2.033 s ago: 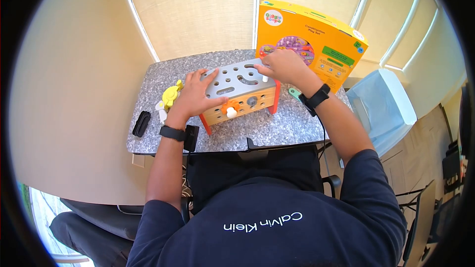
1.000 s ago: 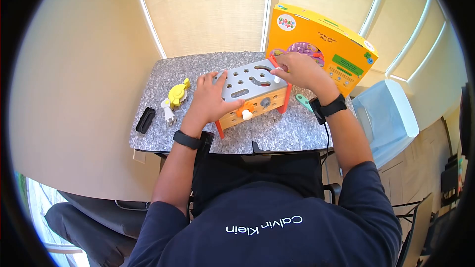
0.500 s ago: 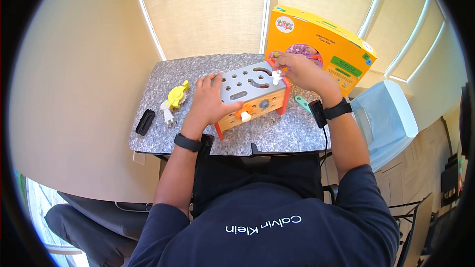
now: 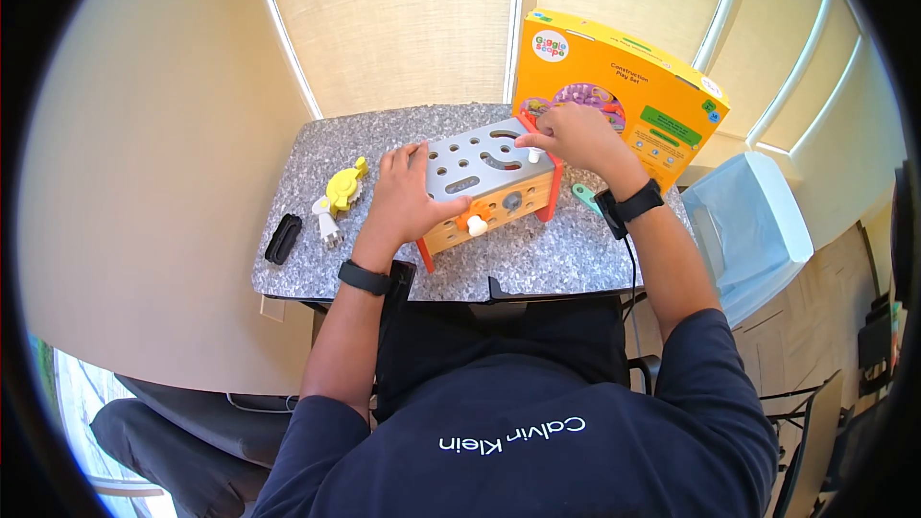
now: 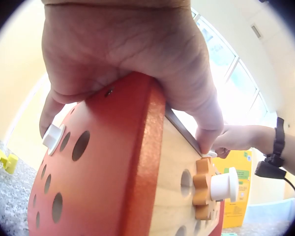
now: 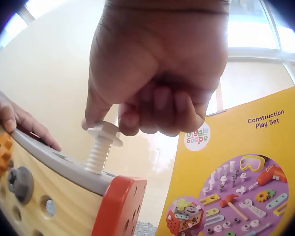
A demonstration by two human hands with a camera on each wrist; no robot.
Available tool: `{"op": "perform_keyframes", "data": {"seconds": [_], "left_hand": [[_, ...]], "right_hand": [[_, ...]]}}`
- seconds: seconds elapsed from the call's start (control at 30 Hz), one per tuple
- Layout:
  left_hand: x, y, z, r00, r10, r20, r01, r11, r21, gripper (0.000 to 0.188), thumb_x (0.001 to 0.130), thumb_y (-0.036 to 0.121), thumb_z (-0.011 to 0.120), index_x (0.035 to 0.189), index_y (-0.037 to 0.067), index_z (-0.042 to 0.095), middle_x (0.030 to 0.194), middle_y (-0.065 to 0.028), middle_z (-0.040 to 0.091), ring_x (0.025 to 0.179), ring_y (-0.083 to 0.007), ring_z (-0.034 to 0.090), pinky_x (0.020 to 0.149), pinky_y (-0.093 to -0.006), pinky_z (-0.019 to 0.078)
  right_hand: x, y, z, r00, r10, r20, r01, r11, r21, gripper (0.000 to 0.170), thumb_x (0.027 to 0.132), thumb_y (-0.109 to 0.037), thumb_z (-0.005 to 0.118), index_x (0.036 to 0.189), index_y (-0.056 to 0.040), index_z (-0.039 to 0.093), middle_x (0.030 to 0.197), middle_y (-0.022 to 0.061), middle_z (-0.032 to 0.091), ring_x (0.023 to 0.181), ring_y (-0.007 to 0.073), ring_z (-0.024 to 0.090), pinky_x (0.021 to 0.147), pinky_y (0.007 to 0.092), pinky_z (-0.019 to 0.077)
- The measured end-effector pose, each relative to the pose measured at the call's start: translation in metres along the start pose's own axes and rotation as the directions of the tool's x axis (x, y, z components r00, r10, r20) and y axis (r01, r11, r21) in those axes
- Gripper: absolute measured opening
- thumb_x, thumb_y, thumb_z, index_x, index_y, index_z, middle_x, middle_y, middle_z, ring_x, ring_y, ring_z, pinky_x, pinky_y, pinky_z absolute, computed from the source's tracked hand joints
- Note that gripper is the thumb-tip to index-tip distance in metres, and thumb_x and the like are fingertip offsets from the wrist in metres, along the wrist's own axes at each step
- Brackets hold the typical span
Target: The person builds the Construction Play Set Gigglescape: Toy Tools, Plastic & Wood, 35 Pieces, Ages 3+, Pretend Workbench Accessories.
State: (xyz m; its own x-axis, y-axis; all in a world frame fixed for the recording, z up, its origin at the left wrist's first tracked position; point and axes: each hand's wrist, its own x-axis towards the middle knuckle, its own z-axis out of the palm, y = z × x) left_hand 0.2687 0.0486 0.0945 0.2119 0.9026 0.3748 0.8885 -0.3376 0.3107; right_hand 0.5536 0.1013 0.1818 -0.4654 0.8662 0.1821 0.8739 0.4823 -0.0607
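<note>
A toy workbench (image 4: 480,163) with a grey, holed top, wooden front and red end panels stands on the speckled table. My left hand (image 4: 401,197) grips its left end from above, thumb along the front edge and fingers over the far side. At the right end, a white toy screw (image 6: 99,152) stands upright in the grey top, its threads showing above the surface. My right hand (image 6: 157,73) pinches the screw's head between thumb and curled forefinger. On the front are an orange gear (image 5: 203,189) with a white bolt (image 5: 223,186) through it and a grey bolt head (image 6: 20,184).
Left of the workbench lie a yellow toy piece (image 4: 343,187), a grey-white toy piece (image 4: 326,225) and a black case (image 4: 282,239). An orange-yellow box (image 4: 624,86) stands behind right. A green holed strip (image 4: 585,198) lies near my right wrist; a pale blue bin (image 4: 743,230) stands beside the table.
My right hand has stayed around the screw, its fingers lifting to bare the screw half a second ago and now lying over its head again. The workbench shifted slightly right in view earlier.
</note>
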Motion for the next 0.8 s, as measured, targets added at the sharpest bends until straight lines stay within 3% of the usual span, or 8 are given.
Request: {"op": "perform_keyframes", "data": {"seconds": [0.1, 0.17, 0.2, 0.27, 0.37, 0.57, 0.7, 0.8], "left_hand": [[0.000, 0.000, 0.000, 1.000, 0.007, -0.004, -0.007, 1.000, -0.012, 0.108, 0.074, 0.059, 0.081, 0.149, -0.010, 0.046, 0.147, -0.0288, 0.048, 0.140, -0.0423, 0.041, 0.119, -0.0487, 0.0358], [0.000, 0.001, 0.000, 1.000, -0.002, -0.005, 0.002, 1.000, -0.018, 0.108, 0.074, 0.059, 0.081, 0.149, -0.011, 0.046, 0.147, -0.0287, 0.049, 0.139, -0.0424, 0.041, 0.119, -0.0484, 0.0361], [-0.001, 0.000, -0.001, 1.000, -0.004, -0.004, 0.004, 1.000, -0.018, 0.108, 0.074, 0.059, 0.081, 0.149, -0.011, 0.046, 0.147, -0.0287, 0.049, 0.139, -0.0424, 0.041, 0.119, -0.0484, 0.0361], [0.000, 0.001, -0.001, 1.000, 0.008, -0.009, -0.008, 1.000, -0.007, 0.108, 0.074, 0.059, 0.082, 0.149, -0.011, 0.047, 0.147, -0.0288, 0.049, 0.139, -0.0424, 0.042, 0.119, -0.0482, 0.0363], [0.000, 0.001, -0.001, 1.000, 0.004, -0.011, -0.004, 1.000, -0.011, 0.107, 0.074, 0.059, 0.082, 0.148, -0.011, 0.047, 0.147, -0.0289, 0.048, 0.139, -0.0425, 0.042, 0.119, -0.0481, 0.0367], [-0.001, 0.001, -0.001, 1.000, 0.002, -0.009, -0.002, 1.000, -0.002, 0.107, 0.074, 0.059, 0.082, 0.148, -0.011, 0.047, 0.147, -0.0291, 0.049, 0.139, -0.0423, 0.042, 0.118, -0.0483, 0.0374], [0.001, -0.004, 0.006, 0.998, 0.016, -0.055, -0.016, 1.000, 0.007, 0.111, 0.070, 0.062, 0.081, 0.146, -0.012, 0.049, 0.144, -0.0282, 0.052, 0.136, -0.0424, 0.045, 0.115, -0.0474, 0.0416], [0.000, -0.003, 0.005, 0.998, 0.027, -0.063, -0.027, 1.000, 0.000, 0.111, 0.070, 0.063, 0.081, 0.146, -0.012, 0.049, 0.143, -0.0282, 0.052, 0.136, -0.0423, 0.045, 0.115, -0.0473, 0.0421]], "right_hand": [[-0.004, 0.000, -0.004, 0.997, 0.045, -0.066, -0.042, 0.998, 0.054, 0.044, 0.098, -0.043, 0.069, 0.089, -0.0004, 0.071, 0.080, 0.0173, 0.069, 0.074, 0.0333, 0.067, 0.069, 0.0447, 0.0510], [-0.002, 0.018, 0.008, 0.975, -0.120, -0.187, 0.185, 0.906, 0.380, 0.034, 0.098, -0.035, 0.072, 0.093, -0.0009, 0.072, 0.092, 0.0161, 0.071, 0.084, 0.0304, 0.069, 0.074, 0.0430, 0.0523], [-0.001, 0.025, 0.013, 0.975, -0.122, -0.185, 0.185, 0.906, 0.380, 0.034, 0.098, -0.035, 0.072, 0.093, -0.0009, 0.072, 0.092, 0.0161, 0.071, 0.084, 0.0304, 0.069, 0.074, 0.0430, 0.0523], [-0.001, 0.031, 0.014, 0.886, -0.410, -0.216, 0.463, 0.815, 0.348, 0.027, 0.097, -0.027, 0.073, 0.096, 0.0002, 0.071, 0.100, 0.0154, 0.071, 0.091, 0.0284, 0.069, 0.079, 0.0418, 0.0528], [0.001, 0.025, 0.008, 0.978, -0.210, -0.013, 0.205, 0.934, 0.291, 0.032, 0.095, -0.032, 0.076, 0.093, 0.0002, 0.071, 0.093, 0.0165, 0.070, 0.086, 0.0318, 0.068, 0.075, 0.0433, 0.0522], [0.002, 0.001, 0.003, 1.000, -0.015, 0.017, 0.015, 1.000, 0.013, 0.046, 0.091, -0.045, 0.078, 0.086, -0.0002, 0.069, 0.085, 0.0185, 0.067, 0.078, 0.0354, 0.065, 0.067, 0.0453, 0.0491], [-0.001, 0.004, 0.002, 0.997, -0.013, -0.073, 0.019, 0.997, 0.074, 0.039, 0.094, -0.038, 0.077, 0.090, 0.0006, 0.070, 0.088, 0.0186, 0.069, 0.083, 0.0339, 0.067, 0.072, 0.0441, 0.0514], [0.005, 0.030, 0.014, 0.956, -0.236, -0.174, 0.286, 0.878, 0.383, 0.038, 0.094, -0.038, 0.074, 0.103, -0.0013, 0.073, 0.101, 0.0179, 0.071, 0.098, 0.0337, 0.069, 0.086, 0.0429, 0.0547]]}}
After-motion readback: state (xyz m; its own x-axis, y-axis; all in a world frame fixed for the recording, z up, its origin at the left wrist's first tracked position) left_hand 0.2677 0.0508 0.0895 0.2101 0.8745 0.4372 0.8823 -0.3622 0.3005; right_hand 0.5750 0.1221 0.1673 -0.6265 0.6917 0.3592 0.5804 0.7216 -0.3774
